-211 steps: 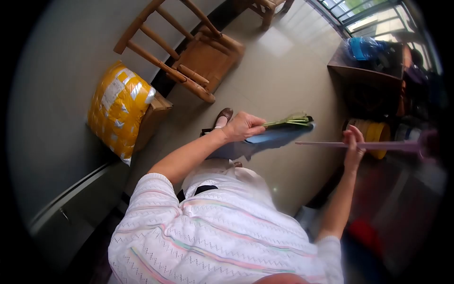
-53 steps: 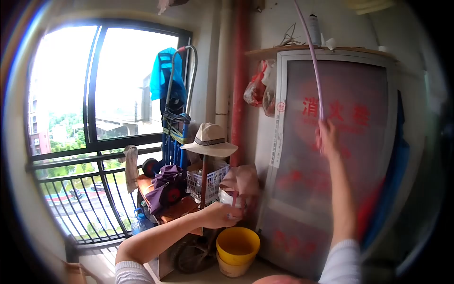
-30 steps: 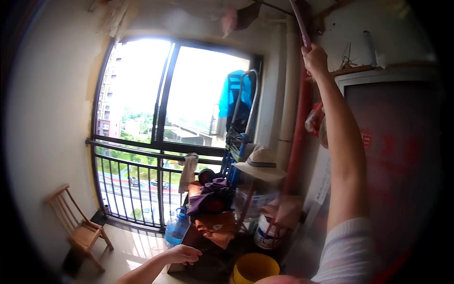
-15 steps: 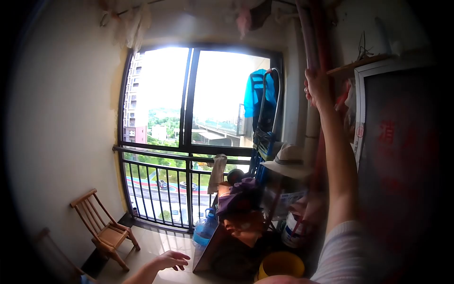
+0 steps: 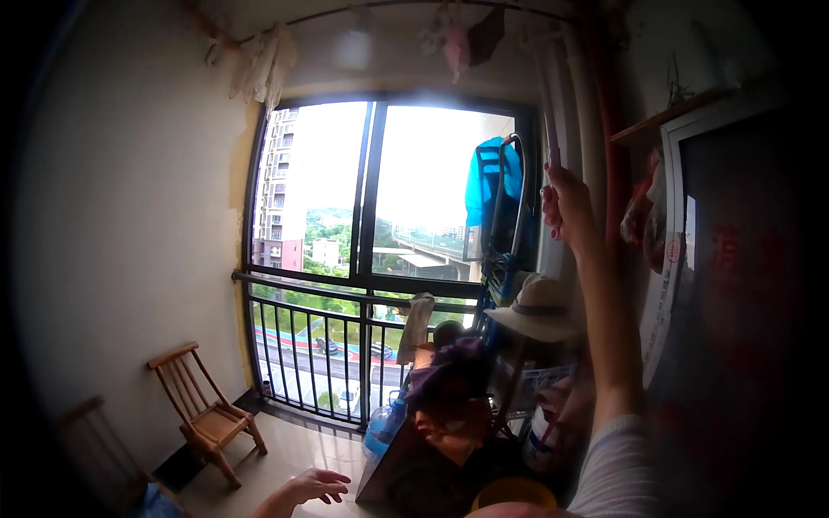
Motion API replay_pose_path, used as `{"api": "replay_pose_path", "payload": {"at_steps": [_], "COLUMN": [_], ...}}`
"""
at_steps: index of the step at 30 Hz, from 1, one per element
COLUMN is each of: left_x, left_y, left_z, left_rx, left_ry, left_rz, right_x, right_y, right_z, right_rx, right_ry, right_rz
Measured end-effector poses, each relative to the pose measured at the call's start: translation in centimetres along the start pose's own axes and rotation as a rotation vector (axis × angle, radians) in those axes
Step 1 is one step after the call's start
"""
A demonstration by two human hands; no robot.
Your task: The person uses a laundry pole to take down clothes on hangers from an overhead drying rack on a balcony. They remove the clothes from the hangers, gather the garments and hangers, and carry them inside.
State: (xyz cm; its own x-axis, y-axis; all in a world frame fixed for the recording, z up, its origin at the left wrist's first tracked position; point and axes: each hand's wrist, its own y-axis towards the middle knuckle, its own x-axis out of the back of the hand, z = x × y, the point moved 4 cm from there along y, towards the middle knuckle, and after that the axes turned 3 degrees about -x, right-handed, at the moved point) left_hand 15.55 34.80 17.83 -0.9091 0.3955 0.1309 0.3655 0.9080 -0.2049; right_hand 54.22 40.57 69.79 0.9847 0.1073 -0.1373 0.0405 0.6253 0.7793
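Observation:
My right hand (image 5: 567,207) is raised at the right, its fingers wrapped round the lower end of a long thin pole (image 5: 553,154). The pole points up toward the ceiling, and its upper part is blurred. Low in the view, my left hand (image 5: 315,488) hangs over the tiled floor with its fingers apart and nothing in it. Overhead, a pink cloth (image 5: 456,50) and a dark cloth (image 5: 486,36) hang from a rail (image 5: 345,12). Pale cloths (image 5: 268,67) hang at its left end.
A wooden chair (image 5: 216,423) stands by the left wall. Ahead are a window and a black railing (image 5: 311,350). Piled on the right are a blue water jug (image 5: 384,427), a purple cloth (image 5: 449,371), a hat (image 5: 535,315) and a yellow bucket (image 5: 515,495). A blue garment (image 5: 485,186) hangs above.
My view has shifted, so the window and chair sit further right and lower. My right hand has come down slightly with the pole. My left hand stays low and open.

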Motion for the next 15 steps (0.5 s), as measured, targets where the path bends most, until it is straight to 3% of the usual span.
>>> {"api": "replay_pose_path", "payload": {"at_steps": [15], "left_x": [-0.3], "left_y": [-2.7], "left_z": [2.7], "left_rx": [0.065], "left_ry": [-0.038], "left_rz": [-0.093], "right_x": [-3.7], "right_y": [7.3], "right_z": [4.9], "right_rx": [0.14], "right_ry": [0.007], "right_rz": [0.114]}}
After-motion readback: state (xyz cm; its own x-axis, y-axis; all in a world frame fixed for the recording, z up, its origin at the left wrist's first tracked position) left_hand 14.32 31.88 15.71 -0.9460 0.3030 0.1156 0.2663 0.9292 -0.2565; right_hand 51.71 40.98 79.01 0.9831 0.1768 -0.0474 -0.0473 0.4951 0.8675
